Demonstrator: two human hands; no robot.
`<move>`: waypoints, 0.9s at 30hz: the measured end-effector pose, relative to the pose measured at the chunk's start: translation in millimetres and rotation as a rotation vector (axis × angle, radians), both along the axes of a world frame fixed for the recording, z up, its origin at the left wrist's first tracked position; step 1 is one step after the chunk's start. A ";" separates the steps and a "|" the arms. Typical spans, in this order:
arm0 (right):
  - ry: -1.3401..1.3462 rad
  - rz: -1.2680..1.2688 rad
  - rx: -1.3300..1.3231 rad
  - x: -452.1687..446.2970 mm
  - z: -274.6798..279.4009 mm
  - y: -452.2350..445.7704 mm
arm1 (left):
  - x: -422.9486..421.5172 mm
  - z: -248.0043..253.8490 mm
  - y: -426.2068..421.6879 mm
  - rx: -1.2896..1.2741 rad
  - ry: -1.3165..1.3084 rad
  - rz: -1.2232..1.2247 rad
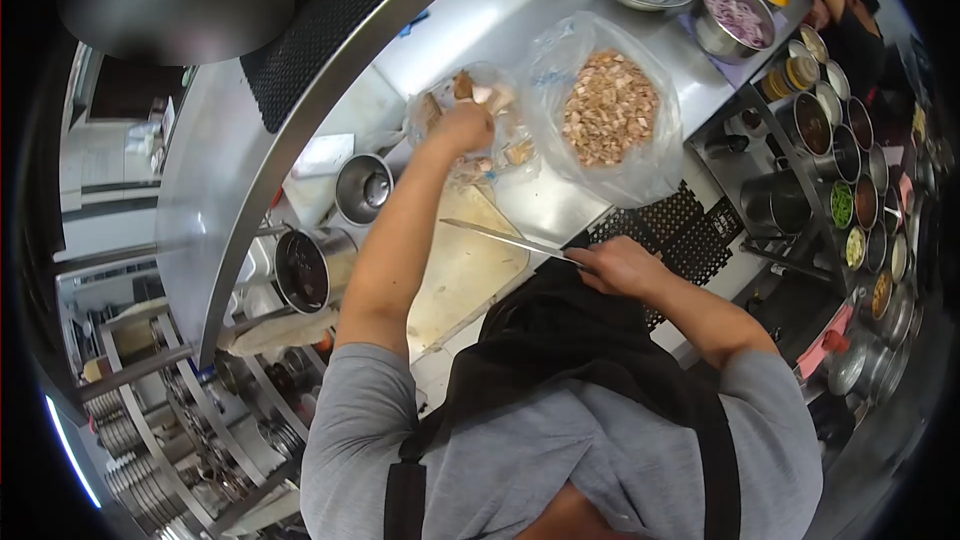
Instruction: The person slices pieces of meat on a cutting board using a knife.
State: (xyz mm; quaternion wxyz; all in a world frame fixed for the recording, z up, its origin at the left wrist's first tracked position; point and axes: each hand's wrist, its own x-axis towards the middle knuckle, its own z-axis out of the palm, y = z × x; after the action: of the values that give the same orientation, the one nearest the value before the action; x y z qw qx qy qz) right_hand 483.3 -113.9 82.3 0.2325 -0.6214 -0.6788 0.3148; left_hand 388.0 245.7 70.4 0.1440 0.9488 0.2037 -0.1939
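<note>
Kitchen: shiny metal counter [655, 37], with pots and bowls around it and another person [858, 25] at the far right.
Left hand [466, 128]: at the small clear bag [512, 128] of pale and brown chunks; I cannot tell if its fingers grip one.
Right hand [620, 268]: closed on the knife [505, 237] by its handle, well apart from the left hand.
Knife blade: points left, its tip above the cutting board [460, 270].
Big clear bag [548, 105]: open, right of the small one, holding chopped bits [608, 110].
Metal bowl [365, 190]: near the left forearm.
</note>
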 end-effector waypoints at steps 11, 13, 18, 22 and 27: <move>-0.023 0.075 -0.043 -27.9 -24.1 22.1 | -16.7 -51.2 -58.3 -0.182 -0.574 0.463; -0.037 0.071 -0.088 -28.9 -22.1 22.1 | -26.7 -43.1 -51.5 -0.188 -0.514 0.558; -0.024 0.060 -0.077 -32.1 -18.7 20.7 | -85.5 -40.0 -22.9 -0.405 -0.455 0.896; -0.041 0.083 -0.102 -34.1 -14.1 22.6 | -143.4 22.0 -57.9 -0.984 -0.812 1.140; -0.016 0.100 -0.139 -41.9 -18.2 18.7 | -225.9 42.1 -85.5 -1.237 -0.943 1.188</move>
State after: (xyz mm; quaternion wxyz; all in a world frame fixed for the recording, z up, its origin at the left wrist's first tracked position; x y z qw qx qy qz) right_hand 441.4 -95.2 64.1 0.1675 -0.6037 -0.6875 0.3673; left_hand 162.1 160.2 112.5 0.7569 0.4291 0.4321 0.2369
